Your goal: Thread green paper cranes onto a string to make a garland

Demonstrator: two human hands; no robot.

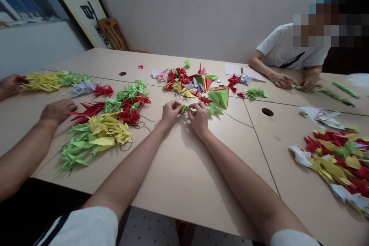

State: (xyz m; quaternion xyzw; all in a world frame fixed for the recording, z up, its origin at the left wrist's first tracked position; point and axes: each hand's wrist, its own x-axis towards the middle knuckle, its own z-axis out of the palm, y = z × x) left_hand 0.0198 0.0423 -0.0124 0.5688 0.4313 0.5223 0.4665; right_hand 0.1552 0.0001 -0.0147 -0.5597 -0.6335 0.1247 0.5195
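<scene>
My left hand [171, 112] and my right hand [198, 117] meet above the beige table [184, 169], pinching a small green origami crane [187, 108] between them. Dark thread [180, 96] trails from the paper near my fingers, and more green cranes [215, 110] lie just beyond my right hand. To my left sits a heap of strung red, yellow and green paper cranes [100, 127]. A loose pile of mixed cranes and folded paper pieces [184, 82] lies ahead of my hands.
Co-workers' hands [57, 110] rest at the left, and another person [288, 50] handles a green crane string [319, 91] at the far right. A large crane pile [334, 161] sits at the right. The table has round holes [267, 112] and seams.
</scene>
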